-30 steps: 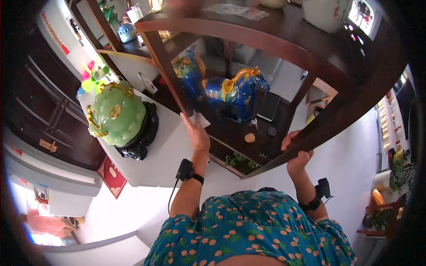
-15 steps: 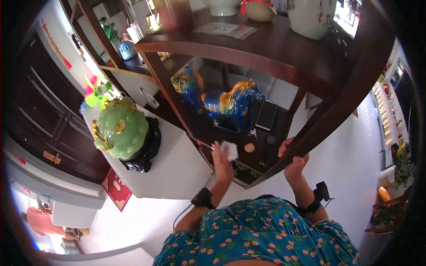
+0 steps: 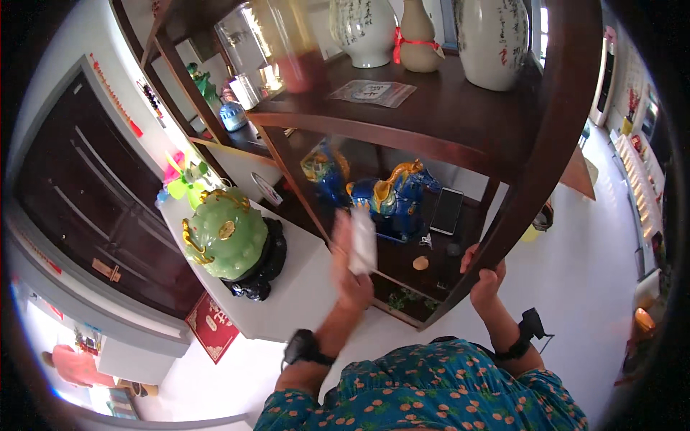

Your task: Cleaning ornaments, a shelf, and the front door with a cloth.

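My left hand (image 3: 350,267), slightly blurred, has a folded white tissue or cloth (image 3: 364,241) against its palm, in front of the lower shelf opening. Just behind it stands a blue and amber glazed horse figurine (image 3: 399,194). My right hand (image 3: 486,279) is wrapped around the dark wooden post (image 3: 514,215) at the right of the shelf unit. Inside, between both hands, lie a dark-screened phone (image 3: 447,211), a small set of keys (image 3: 425,240) and a round tan object (image 3: 420,263).
White vases (image 3: 491,47) and a gourd-shaped bottle (image 3: 419,36) with a red ribbon stand on the upper shelf (image 3: 431,115). Left of the unit, a green and gold cabbage-like ornament (image 3: 226,233) rests on a white cabinet (image 3: 287,302). Another person (image 3: 79,364) appears at far left.
My left hand has lifted with the white tissue or cloth, which now shows more fully. The head view has shifted, revealing more of the upper shelf. My right hand keeps its grip on the post.
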Available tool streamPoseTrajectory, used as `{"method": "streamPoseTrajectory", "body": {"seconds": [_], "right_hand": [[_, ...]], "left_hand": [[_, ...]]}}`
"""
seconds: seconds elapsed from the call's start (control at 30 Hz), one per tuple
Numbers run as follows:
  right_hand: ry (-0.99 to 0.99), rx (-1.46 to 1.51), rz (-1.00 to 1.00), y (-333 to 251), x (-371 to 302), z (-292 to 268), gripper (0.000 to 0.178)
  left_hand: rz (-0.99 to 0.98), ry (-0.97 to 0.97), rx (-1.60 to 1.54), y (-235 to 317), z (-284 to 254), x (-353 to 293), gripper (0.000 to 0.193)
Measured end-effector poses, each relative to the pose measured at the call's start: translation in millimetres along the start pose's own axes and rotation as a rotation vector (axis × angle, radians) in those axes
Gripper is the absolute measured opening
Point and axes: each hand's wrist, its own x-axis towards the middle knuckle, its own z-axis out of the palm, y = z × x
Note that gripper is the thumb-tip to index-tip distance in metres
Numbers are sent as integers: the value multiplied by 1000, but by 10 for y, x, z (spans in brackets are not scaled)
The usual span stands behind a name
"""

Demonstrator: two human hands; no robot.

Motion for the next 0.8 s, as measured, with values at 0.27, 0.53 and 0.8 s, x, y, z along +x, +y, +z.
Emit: {"method": "streamPoseTrajectory", "body": {"seconds": [0.27, 0.53, 0.8], "right_hand": [[-36, -22, -27, 49, 9, -6, 46], [-64, -68, -64, -44, 12, 11, 48], [-75, -20, -37, -36, 10, 6, 48]], "left_hand": [[677, 94, 837, 1170, 224, 1920, 37], [1059, 40, 693, 763, 540, 1664, 26], [1142, -193, 727, 862, 1245, 934, 32]]}}
